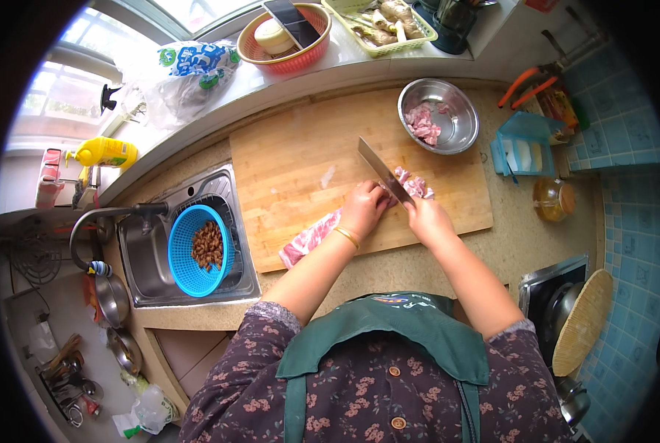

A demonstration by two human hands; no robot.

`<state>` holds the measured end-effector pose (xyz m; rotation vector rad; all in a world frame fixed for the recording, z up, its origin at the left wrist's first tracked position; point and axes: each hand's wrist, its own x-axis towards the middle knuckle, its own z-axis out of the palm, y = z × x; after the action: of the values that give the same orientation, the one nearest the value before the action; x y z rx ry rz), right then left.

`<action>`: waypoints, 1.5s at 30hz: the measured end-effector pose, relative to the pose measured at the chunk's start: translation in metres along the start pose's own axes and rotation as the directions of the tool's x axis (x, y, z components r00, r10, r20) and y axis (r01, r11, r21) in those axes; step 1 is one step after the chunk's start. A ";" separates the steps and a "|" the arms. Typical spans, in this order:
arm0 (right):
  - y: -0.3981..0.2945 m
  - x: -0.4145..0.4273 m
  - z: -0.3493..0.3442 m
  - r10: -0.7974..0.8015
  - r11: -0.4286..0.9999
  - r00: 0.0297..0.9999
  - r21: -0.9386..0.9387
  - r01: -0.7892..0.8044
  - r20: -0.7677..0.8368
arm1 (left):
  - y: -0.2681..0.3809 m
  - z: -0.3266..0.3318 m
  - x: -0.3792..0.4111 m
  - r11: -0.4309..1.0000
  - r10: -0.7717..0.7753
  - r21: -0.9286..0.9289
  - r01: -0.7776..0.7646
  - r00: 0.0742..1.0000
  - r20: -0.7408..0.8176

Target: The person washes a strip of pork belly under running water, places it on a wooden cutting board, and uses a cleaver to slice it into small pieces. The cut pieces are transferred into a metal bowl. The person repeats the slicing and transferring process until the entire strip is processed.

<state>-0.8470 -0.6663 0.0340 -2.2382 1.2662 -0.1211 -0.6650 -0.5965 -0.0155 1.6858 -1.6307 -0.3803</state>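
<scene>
A long strip of raw meat [311,237] lies on the wooden cutting board [302,149], partly hidden under my left wrist and hand. My left hand [364,209], with a gold-coloured bangle at the wrist, presses on the strip's far end with curled fingers. In my right hand [428,220] is the handle of a kitchen cleaver [384,170]; its blade stands on edge close beside my left fingertips. Small cut pieces of meat [414,185] lie just right of the blade. At the board's upper right, a steel bowl [464,124] holds more cut meat [423,123].
Left of the board is a steel sink [146,260] with a blue plastic colander [176,252] holding brown pieces. A light-blue plastic box [521,145] and a glass jar [548,200] stand at right. Baskets [294,63] and a plastic bag [188,88] line the windowsill.
</scene>
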 end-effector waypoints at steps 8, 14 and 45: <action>-0.004 -0.043 -0.023 0.058 0.997 0.998 -0.044 -0.058 -0.002 | 0.013 -0.007 -0.003 0.988 -0.073 -0.143 0.059 0.993 -0.094; -0.016 -0.052 -0.023 0.053 0.996 0.997 -0.069 -0.048 0.063 | 0.010 -0.007 -0.006 0.997 -0.074 -0.036 0.073 0.997 -0.027; -0.036 0.040 0.032 -0.042 0.999 0.999 0.003 0.042 0.012 | -0.002 0.006 -0.003 0.994 -0.077 0.076 0.078 0.997 -0.025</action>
<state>-0.7870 -0.6712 0.0176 -2.2604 1.2122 -0.1245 -0.6680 -0.5963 -0.0221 1.8086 -1.5852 -0.3393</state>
